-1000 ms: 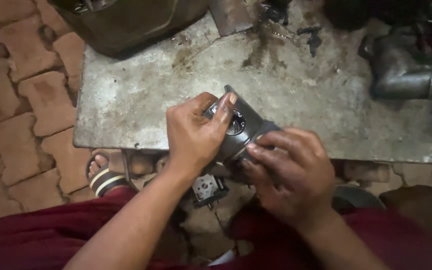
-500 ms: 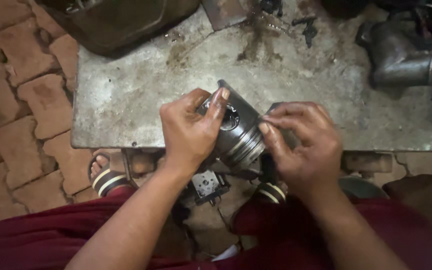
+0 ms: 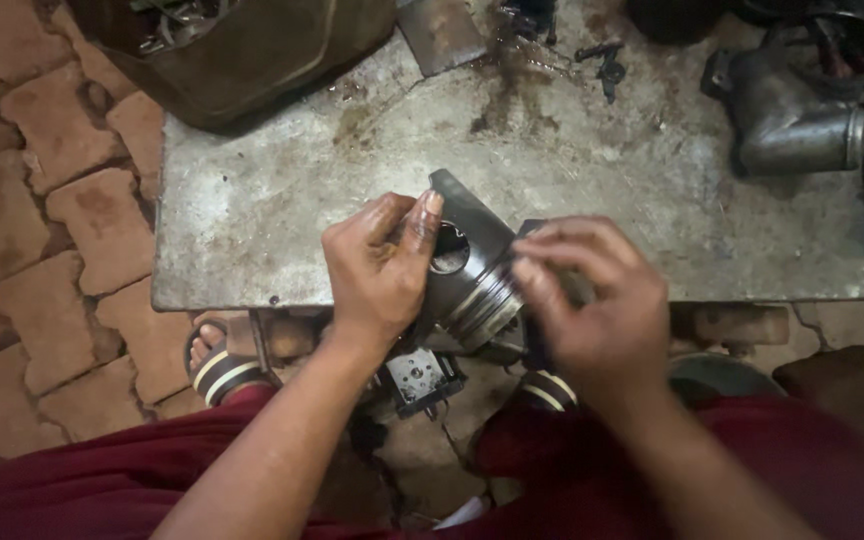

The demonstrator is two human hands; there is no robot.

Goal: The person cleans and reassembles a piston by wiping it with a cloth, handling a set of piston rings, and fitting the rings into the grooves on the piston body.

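Note:
A grey metal piston (image 3: 472, 270) with ring grooves and a side pin hole is held over the near edge of a stained metal table (image 3: 252, 220). My left hand (image 3: 377, 265) grips its left side, thumb by the pin hole. My right hand (image 3: 592, 300) is at its grooved end, fingertips pinched around a thin dark ring-like part that is mostly hidden by the fingers.
A dark metal container (image 3: 242, 50) stands at the table's back left. A grey cast pipe part (image 3: 787, 115) and small dark bolts (image 3: 602, 60) lie at the back right. My sandalled feet (image 3: 217, 365) rest on brick paving, with a small metal block (image 3: 422, 380) between them.
The piston and both hands have shifted slightly up and left over the table edge. My right hand has moved from wrapping the piston's lower end to pinching at its grooved rim.

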